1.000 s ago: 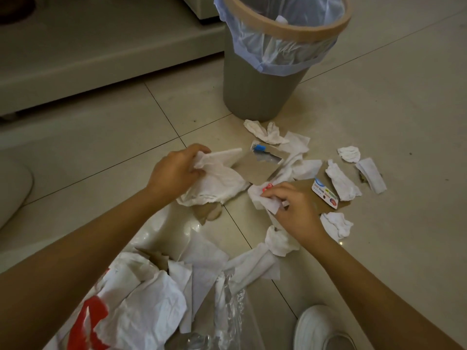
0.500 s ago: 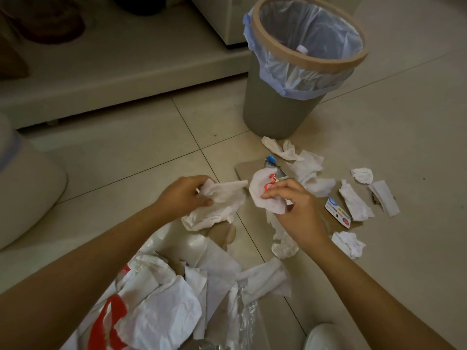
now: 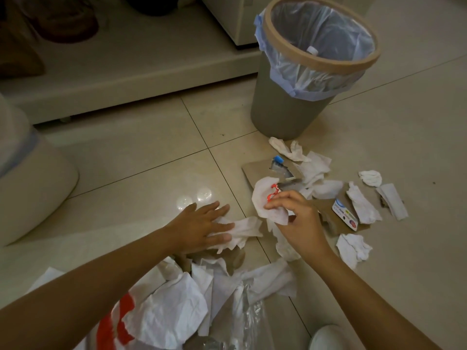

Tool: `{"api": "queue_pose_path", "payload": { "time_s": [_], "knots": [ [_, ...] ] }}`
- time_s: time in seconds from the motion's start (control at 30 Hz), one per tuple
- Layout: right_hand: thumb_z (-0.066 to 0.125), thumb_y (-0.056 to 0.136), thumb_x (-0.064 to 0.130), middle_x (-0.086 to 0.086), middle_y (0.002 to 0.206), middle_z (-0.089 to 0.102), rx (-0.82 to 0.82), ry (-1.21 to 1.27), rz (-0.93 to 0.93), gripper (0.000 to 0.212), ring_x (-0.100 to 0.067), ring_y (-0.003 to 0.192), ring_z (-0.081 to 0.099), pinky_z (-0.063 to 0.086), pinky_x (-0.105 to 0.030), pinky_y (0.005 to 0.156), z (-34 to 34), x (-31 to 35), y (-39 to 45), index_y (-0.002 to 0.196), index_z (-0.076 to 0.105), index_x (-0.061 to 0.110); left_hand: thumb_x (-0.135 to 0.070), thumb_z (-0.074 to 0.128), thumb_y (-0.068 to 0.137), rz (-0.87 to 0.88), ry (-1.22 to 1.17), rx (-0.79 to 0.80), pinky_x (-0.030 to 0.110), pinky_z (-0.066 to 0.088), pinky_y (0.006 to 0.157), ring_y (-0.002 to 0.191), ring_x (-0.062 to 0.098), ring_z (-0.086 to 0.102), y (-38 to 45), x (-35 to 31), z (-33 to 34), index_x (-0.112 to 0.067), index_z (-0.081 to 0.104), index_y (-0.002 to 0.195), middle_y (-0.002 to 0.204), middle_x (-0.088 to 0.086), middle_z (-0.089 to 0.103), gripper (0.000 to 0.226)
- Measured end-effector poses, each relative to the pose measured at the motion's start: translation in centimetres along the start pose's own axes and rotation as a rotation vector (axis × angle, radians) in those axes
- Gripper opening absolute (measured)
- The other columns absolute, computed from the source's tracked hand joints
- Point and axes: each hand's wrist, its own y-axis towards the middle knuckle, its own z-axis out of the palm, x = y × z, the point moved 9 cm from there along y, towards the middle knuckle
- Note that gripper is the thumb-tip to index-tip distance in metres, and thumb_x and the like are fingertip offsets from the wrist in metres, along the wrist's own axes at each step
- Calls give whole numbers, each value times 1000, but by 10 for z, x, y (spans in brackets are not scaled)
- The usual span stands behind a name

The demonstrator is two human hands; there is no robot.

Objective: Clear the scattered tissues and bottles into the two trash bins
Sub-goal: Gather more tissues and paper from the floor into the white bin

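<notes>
Left hand (image 3: 202, 228) lies flat, fingers straight and spread, on a crumpled tissue (image 3: 242, 232) on the floor tile; I'd scrunch it up before lifting. Right hand (image 3: 300, 223) pinches a thin round wipe (image 3: 262, 200) marked red. Soft wads litter the cardboard; the lined bin (image 3: 290, 107) stands behind.

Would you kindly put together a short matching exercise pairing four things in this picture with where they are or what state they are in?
Things:
1. left hand
2. right hand
3. grey trash bin
4. small blue cap

States or places:
A. lined with a pale blue bag
B. pinching a round tissue with a red mark
C. on the brown cardboard
D. lying flat on a crumpled tissue on the floor

Pairs: 1-D, 2-B, 3-A, 4-C
</notes>
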Motion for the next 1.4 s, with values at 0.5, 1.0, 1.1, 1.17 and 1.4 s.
{"api": "queue_pose_path", "payload": {
  "time_s": [0.5, 1.0, 1.1, 1.17, 1.4],
  "knots": [
    [74, 72, 7, 4, 105, 56, 91, -99, -82, 22, -9, 101, 57, 51, -25, 77, 15, 14, -18, 92, 71, 15, -38, 70, 76, -152, -9, -210, 34, 48, 73, 95, 21, 59, -2, -5, -3, -25, 44, 133, 113, 0, 57, 64],
    [85, 63, 5, -16, 109, 66, 100, -563, -549, 36, -31, 96, 65, 60, -34, 70, 39, 119, 15, 97, 72, 8, -10, 84, 65, -154, 153, -655, 32, 55, 53, 59, 20, 64, -105, 22, -117, -17, 67, 105, 82, 3, 71, 45],
    [85, 65, 16, -15, 111, 67, 47, -541, -623, 41, -32, 97, 66, 53, -36, 83, 49, 160, 35, 103, 72, 9, -19, 88, 61, -123, 248, -750, 37, 59, 63, 78, 23, 70, -154, 26, -153, -16, 65, 118, 101, 7, 71, 61],
    [88, 61, 9, -14, 111, 67, 25, -517, -684, 47, -30, 96, 66, 50, -30, 83, 61, 192, 48, 105, 71, 9, -17, 85, 64, -140, 314, -806, 38, 59, 64, 89, 24, 69, -188, 30, -173, -17, 59, 125, 113, 7, 68, 67],
    [73, 74, -6, -12, 111, 64, -105, -344, -897, 36, -24, 98, 62, 57, -25, 72, 102, 308, 84, 105, 70, 11, -4, 39, 96, -280, 561, -1085, 33, 57, 67, 99, 21, 67, -298, 49, -223, -14, 62, 125, 121, 6, 66, 38]
  ]
}}
